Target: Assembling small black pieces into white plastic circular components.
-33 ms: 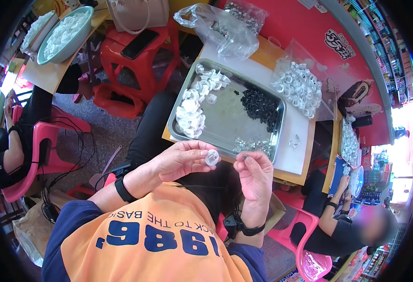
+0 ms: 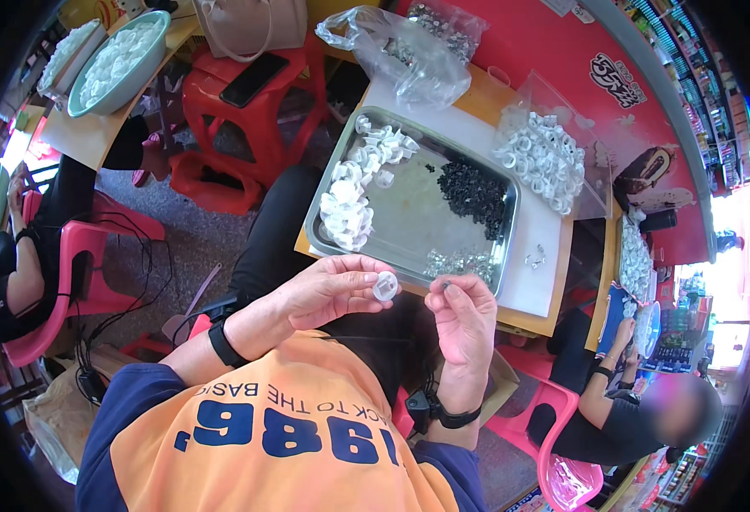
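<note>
My left hand (image 2: 337,290) pinches a round white plastic part (image 2: 384,287) with a slot-like opening in its face. Beside it, a short gap away, my right hand (image 2: 463,316) closes thumb and forefinger on a small dark piece (image 2: 446,286), too small to name its kind. Both hands are over the near edge of a shallow metal tray (image 2: 409,205). Inside the tray, white plastic parts (image 2: 347,205) pile along the left, small black pieces (image 2: 473,194) heap at the right, and small shiny metal pieces (image 2: 460,263) gather at the near right corner.
White ring-shaped parts (image 2: 541,158) lie in a clear bag right of the tray. Clear plastic bags (image 2: 409,64) with metal pieces are behind it. A red stool (image 2: 238,111) bears a phone (image 2: 254,79). At right sits another person (image 2: 601,397); another's arm (image 2: 23,273) shows at left.
</note>
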`<act>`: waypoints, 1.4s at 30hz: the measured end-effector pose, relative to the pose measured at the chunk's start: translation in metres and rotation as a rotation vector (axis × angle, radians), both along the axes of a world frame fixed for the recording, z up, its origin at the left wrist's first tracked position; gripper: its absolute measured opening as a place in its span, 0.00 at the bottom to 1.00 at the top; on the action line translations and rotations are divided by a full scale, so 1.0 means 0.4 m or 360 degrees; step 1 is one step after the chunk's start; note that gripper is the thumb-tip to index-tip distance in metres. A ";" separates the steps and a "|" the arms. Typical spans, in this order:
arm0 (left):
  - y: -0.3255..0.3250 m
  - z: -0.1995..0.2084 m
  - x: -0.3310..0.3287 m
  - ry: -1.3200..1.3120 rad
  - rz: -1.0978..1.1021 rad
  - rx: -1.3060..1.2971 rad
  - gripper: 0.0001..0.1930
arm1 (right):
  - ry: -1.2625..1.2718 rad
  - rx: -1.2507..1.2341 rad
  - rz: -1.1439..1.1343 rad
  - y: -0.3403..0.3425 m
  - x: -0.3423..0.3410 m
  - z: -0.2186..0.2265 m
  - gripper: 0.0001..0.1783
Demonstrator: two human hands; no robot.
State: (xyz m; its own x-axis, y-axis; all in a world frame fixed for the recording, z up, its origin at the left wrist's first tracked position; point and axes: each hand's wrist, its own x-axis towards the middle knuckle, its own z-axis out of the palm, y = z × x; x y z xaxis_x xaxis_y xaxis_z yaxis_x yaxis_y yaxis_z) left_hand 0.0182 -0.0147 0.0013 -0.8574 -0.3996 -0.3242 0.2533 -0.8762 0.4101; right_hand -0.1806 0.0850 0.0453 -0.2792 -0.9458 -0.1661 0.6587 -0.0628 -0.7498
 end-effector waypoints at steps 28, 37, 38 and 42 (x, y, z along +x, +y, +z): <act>0.006 0.007 -0.001 0.0034 -0.0037 -0.0039 0.16 | 0.0480 0.0001 -0.0199 0.007 0.029 -0.005 0.08; 0.008 0.017 0.004 0.0036 -0.0051 0.0034 0.15 | 0.2403 -0.0234 0.0019 -0.033 0.060 0.074 0.09; 0.008 0.018 0.004 0.0046 -0.0055 0.0044 0.15 | 0.2486 -0.0287 0.0035 -0.036 0.063 0.074 0.10; 0.007 0.020 0.005 0.0049 -0.0052 0.0051 0.15 | 0.2718 -0.0392 0.0058 -0.043 0.066 0.070 0.11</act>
